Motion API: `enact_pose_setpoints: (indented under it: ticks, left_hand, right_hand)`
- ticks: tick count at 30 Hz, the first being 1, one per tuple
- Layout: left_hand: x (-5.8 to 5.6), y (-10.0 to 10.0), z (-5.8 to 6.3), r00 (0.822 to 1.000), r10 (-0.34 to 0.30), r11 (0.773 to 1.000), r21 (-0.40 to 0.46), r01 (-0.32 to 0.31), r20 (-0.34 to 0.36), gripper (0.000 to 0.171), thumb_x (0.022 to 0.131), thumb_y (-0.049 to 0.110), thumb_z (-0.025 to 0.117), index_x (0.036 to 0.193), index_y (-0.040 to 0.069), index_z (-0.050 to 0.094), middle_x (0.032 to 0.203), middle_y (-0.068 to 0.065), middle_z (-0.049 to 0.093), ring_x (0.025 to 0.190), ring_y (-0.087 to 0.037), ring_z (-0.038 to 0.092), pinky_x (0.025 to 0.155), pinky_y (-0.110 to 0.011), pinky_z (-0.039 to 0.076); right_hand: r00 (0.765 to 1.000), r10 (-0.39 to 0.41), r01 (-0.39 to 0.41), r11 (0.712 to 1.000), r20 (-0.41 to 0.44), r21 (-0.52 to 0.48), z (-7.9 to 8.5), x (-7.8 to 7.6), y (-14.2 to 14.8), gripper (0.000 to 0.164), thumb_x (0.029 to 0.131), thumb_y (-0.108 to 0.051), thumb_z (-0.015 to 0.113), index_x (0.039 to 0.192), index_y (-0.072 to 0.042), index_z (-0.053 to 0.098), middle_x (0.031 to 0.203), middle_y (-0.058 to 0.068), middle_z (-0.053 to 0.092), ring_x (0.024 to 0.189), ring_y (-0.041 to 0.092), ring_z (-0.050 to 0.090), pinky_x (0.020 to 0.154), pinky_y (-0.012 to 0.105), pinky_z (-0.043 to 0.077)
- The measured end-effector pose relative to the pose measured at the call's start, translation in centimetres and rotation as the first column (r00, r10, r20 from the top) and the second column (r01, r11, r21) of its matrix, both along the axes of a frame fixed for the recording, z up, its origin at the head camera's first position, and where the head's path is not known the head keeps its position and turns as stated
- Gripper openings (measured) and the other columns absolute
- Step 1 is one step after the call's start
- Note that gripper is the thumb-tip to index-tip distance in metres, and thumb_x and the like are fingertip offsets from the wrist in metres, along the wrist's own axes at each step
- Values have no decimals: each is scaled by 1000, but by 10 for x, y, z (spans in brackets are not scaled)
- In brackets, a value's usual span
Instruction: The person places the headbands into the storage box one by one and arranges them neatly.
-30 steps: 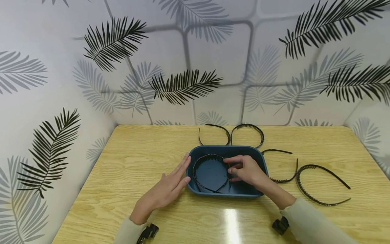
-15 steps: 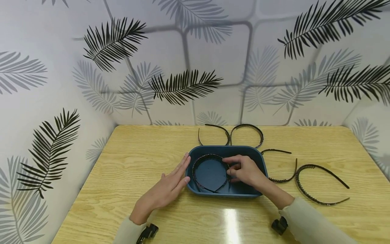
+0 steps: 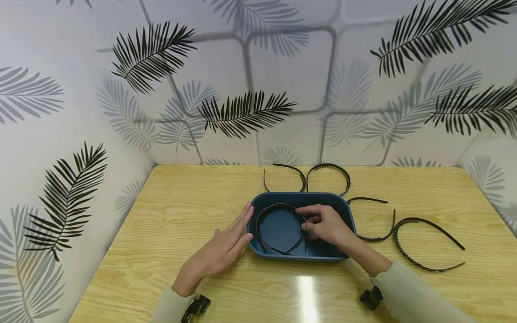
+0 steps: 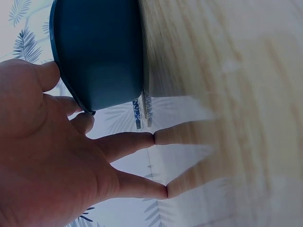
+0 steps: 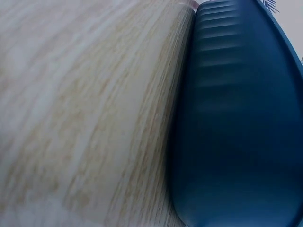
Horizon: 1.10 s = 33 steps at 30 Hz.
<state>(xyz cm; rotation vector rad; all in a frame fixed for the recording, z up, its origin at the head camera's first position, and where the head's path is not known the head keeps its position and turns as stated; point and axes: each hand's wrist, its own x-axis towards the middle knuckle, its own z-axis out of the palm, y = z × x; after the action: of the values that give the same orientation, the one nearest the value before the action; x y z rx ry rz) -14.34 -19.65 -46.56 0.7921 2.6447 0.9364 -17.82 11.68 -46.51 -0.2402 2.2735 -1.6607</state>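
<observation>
Blue bin sat on the worktop; L hand, fingers extended, touched its left end, prob. to stop sliding. R hand pinched a hairband inside (other hairbands lay behind & right), prob. keeping it within the bin.

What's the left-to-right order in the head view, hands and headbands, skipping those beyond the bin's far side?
Left hand → dark headband loop inside the blue bin → right hand → partly hidden band past the bin's right side → rightmost headband.
</observation>
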Motion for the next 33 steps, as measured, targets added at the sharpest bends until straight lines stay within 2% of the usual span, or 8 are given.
enact_pose_setpoints:
  ticks: [6, 12, 22, 30, 33]
  left_hand:
    - [-1, 0, -1, 1000, 0, 1000, 0, 0, 4, 64, 113, 45, 31, 167, 29, 0, 172, 10, -6, 154, -21, 17, 100, -88, 13]
    - [-1, 0, -1, 1000, 4, 1000, 4, -4, -3, 63, 113, 41, 33, 167, 29, 1, 173, 8, -4, 153, -21, 19, 99, -88, 13]
    - [-1, 0, -3, 1000, 6, 1000, 11, -6, 7, 64, 113, 42, 33, 167, 29, 1, 172, 10, -5, 154, -21, 18, 100, -88, 11]
    - [-2, -1, -2, 1000, 1, 1000, 1, -1, 3, 64, 113, 46, 31, 167, 28, 1, 172, 9, -6, 153, -23, 20, 99, -88, 12]
    - [-2, -1, -3, 1000, 1, 1000, 1, -1, 1, 64, 113, 45, 31, 167, 28, 1, 172, 10, -6, 153, -24, 20, 99, -88, 12]
  right_hand:
    - [997, -4, 6, 1000, -73, 27, 4, 1, 3, 38, 92, 8, 69, 131, 7, 66, 130, 26, 60, 96, 27, 68, 73, 38, 61]
    - [992, -19, 21, 1000, -122, 13, 12, 2, 9, 37, 93, 6, 69, 130, 6, 67, 116, 25, 65, 93, 28, 68, 74, 38, 61]
    - [993, -26, 14, 995, -112, -100, 21, 4, 25, 36, 98, 4, 65, 134, 9, 62, 138, 29, 57, 107, 36, 67, 83, 37, 60]
    - [995, -38, 26, 990, -91, -136, 26, 7, 29, 36, 99, 1, 65, 133, 11, 61, 140, 28, 56, 113, 38, 64, 83, 36, 60]
    - [992, -55, 39, 990, -112, -138, 28, 7, 32, 36, 99, 1, 65, 134, 11, 61, 139, 30, 57, 109, 30, 67, 82, 37, 60]
